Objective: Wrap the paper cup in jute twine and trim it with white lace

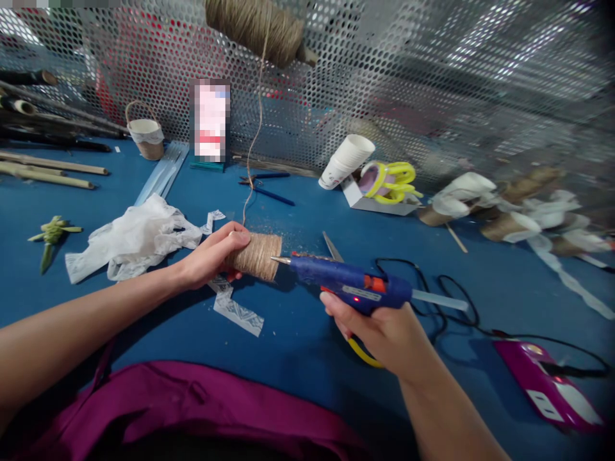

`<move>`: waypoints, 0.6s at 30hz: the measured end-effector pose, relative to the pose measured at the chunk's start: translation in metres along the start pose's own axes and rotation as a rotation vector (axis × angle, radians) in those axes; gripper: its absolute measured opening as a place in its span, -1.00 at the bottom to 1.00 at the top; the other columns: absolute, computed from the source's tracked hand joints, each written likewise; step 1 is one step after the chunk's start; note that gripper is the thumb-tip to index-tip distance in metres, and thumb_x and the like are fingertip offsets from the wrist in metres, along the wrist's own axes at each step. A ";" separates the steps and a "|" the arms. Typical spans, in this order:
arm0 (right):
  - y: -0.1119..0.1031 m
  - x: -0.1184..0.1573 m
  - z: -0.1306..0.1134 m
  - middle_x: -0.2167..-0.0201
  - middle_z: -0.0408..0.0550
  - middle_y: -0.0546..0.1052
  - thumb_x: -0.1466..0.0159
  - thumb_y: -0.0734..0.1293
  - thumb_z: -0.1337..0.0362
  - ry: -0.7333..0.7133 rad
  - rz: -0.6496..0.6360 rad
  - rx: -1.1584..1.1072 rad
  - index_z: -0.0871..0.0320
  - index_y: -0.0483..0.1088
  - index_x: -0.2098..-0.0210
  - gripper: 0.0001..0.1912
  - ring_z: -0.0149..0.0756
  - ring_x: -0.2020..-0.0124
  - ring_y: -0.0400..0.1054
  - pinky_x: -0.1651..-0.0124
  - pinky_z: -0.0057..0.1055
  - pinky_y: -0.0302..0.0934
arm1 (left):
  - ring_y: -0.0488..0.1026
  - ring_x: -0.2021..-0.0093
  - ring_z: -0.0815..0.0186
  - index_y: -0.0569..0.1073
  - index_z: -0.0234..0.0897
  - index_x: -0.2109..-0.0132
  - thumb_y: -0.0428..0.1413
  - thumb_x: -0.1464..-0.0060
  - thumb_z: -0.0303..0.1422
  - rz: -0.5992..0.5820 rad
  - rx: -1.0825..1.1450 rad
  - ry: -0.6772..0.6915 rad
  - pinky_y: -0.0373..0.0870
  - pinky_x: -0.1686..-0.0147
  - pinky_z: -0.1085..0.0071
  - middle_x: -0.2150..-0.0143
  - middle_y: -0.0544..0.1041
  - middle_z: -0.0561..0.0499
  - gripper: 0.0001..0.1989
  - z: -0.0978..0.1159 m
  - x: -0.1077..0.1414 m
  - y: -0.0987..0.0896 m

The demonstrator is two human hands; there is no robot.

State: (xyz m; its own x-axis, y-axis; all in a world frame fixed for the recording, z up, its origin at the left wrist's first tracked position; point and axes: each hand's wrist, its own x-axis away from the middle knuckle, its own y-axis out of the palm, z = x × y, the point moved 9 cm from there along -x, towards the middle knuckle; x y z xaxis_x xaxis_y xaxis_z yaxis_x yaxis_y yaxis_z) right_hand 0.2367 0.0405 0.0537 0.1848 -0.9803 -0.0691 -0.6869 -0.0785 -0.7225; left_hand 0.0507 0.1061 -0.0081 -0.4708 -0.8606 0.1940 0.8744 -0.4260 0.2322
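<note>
My left hand [221, 253] is closed around a small cup wrapped in jute twine [259, 256], tipped on its side above the table. A strand of the twine [260, 121] runs from it up to a large spool [257, 29]. In my right hand [379, 330] is a blue glue gun [350, 282], its metal nozzle at the wrapped side of the cup; whether it touches I cannot tell. A clear glue stick [439, 299] sticks out of its back. Beneath it lie yellow-handled scissors [332, 246], partly hidden. A lace strip [237, 310] lies below my left hand.
White lace [139, 237] lies heaped at left, near a small twine basket [147, 137]. Behind are pliers [269, 186], stacked paper cups [346, 160] and a box [379, 202]. Wrapped cups [456, 195] lie at right. A black cord [449, 282] runs near a purple power strip [548, 384].
</note>
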 end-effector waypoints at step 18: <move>0.002 0.003 0.003 0.76 -0.19 0.33 -0.21 0.23 0.00 0.062 -0.036 -0.025 0.12 0.26 0.63 -0.59 -0.40 0.71 0.27 0.56 -0.41 0.20 | 0.30 0.69 0.46 0.17 -0.26 0.26 -0.05 -0.10 -0.20 -0.011 0.017 -0.035 0.14 0.76 0.60 0.54 0.32 0.09 -0.79 0.001 0.001 0.003</move>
State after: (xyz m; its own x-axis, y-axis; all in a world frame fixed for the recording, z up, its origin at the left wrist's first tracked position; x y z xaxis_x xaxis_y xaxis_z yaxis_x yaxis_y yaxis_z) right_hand 0.2381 0.0384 0.0500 0.1665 -0.9860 -0.0006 -0.6984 -0.1175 -0.7060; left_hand 0.0526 0.1044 -0.0062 -0.4843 -0.8457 0.2242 0.8672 -0.4301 0.2509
